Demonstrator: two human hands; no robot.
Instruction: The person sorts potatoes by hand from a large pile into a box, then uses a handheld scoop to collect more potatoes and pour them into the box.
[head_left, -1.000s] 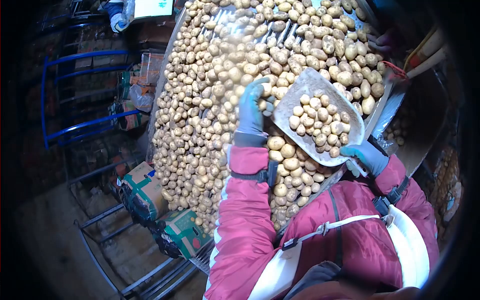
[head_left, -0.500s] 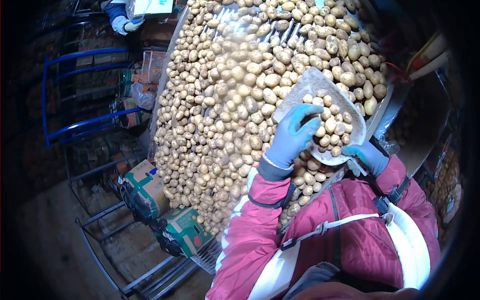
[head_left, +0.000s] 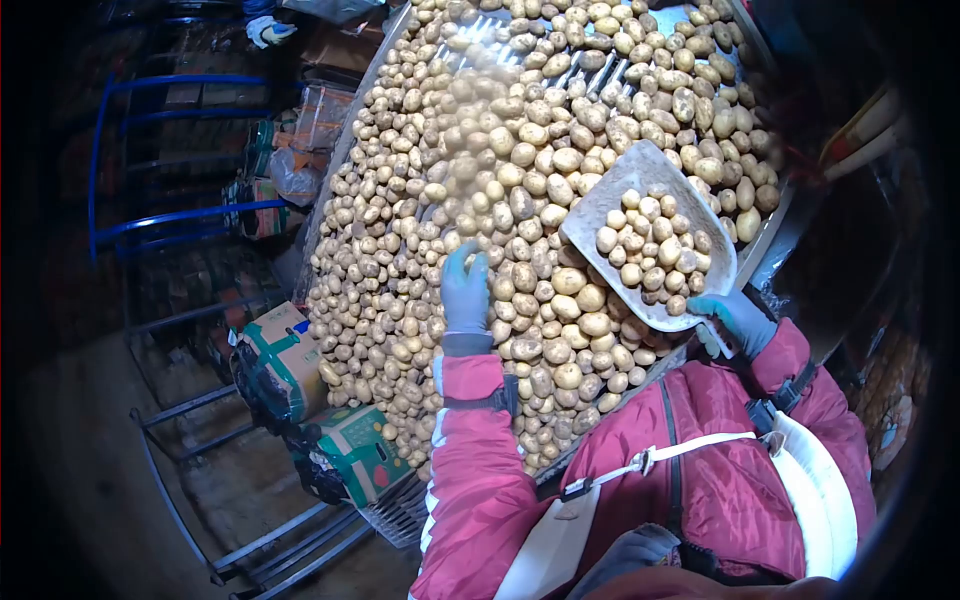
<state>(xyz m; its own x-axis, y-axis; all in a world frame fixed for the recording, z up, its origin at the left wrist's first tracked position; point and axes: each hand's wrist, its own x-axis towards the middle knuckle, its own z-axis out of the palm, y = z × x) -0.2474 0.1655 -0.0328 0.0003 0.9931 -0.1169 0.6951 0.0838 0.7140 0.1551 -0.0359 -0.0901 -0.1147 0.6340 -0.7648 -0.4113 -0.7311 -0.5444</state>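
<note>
My left hand (head_left: 465,292), in a blue-grey glove, reaches over a wide heap of potatoes (head_left: 385,270). Its thumb and fingers are apart at the potatoes, with nothing visible held between them. At the right, my gloved right hand (head_left: 738,318) is closed around the handle end of a pale, worn scoop (head_left: 598,205). Several small potatoes (head_left: 655,245) lie inside the scoop, which rests above larger potatoes near the heap's right side.
Blue metal rails (head_left: 185,219) stand at the left. Two green and tan boxes, one upper (head_left: 285,360) and one lower (head_left: 362,455), sit beside the heap's lower left edge. Another person's gloved hand (head_left: 270,32) shows at the top left.
My left hand has moved left from the scoop to the potato heap. My right hand stays on the scoop. The other person's hand has shifted slightly up in view.
</note>
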